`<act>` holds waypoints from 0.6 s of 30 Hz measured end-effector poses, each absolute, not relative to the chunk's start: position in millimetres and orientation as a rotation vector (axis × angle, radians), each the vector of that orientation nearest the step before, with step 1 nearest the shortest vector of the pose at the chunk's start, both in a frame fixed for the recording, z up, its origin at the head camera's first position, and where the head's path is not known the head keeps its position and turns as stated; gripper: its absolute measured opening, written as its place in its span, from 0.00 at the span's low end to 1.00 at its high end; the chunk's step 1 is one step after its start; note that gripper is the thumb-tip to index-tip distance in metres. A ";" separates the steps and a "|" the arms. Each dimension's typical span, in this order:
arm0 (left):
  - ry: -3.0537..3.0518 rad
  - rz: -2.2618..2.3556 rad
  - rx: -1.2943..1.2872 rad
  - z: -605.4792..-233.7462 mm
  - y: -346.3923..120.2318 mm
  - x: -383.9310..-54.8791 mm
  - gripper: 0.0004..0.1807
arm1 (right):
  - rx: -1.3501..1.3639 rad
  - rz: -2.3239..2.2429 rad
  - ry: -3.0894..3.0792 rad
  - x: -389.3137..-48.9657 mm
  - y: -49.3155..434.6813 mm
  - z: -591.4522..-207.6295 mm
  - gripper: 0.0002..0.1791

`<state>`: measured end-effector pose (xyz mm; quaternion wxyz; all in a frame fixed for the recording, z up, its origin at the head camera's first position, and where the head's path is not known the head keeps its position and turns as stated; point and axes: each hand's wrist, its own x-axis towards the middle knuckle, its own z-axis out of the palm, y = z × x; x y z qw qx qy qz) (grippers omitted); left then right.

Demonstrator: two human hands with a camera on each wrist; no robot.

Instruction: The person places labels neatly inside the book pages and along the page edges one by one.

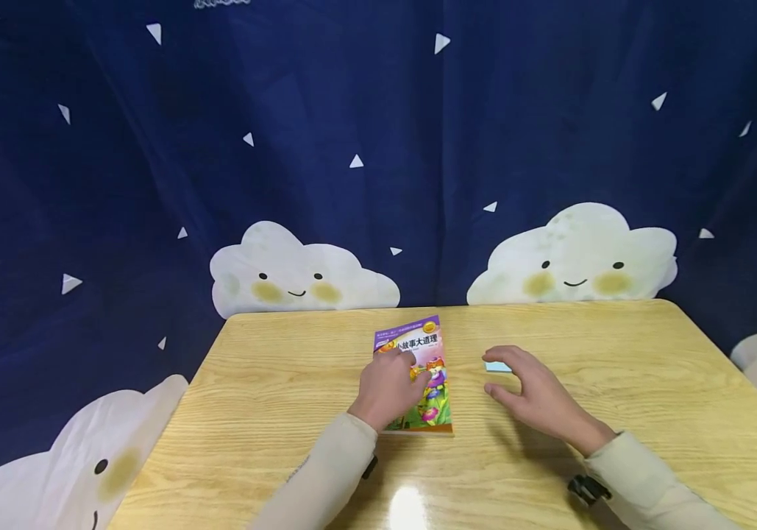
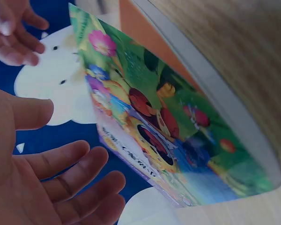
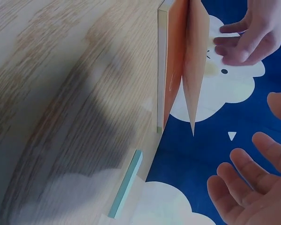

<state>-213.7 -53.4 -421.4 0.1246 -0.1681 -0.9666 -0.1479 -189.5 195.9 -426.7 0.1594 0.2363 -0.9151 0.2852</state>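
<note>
A picture book [image 1: 436, 405] with a purple-topped, flowery cover lies on the wooden table. My left hand [image 1: 388, 386] hovers over its left part, fingers relaxed, and hides some of the cover. The book's front cover [image 3: 196, 61] stands slightly lifted from the orange page beneath it, as the right wrist view shows. To the right of the book, a small, flat, pale blue block [image 3: 126, 184] lies on the table. Held above the table near that block is my right hand [image 1: 540, 390], its fingers loosely curved around nothing; it partly covers the block in the head view.
The light wooden table [image 1: 272, 390] has a rounded far right corner. Behind it hangs a dark blue curtain [image 1: 325, 96] with smiling white clouds and small triangles. Bright light reflects off the table's near side.
</note>
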 end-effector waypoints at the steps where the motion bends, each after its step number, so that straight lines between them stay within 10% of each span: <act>1: -2.848 -0.430 -0.486 -421.1 -50.8 -217.2 0.18 | 0.675 0.816 -2.618 -189.2 196.1 -426.6 0.21; 18: -3.202 -0.363 -0.195 -423.3 -22.4 -255.4 0.22 | 0.676 0.817 -2.607 -188.3 203.1 -429.9 0.21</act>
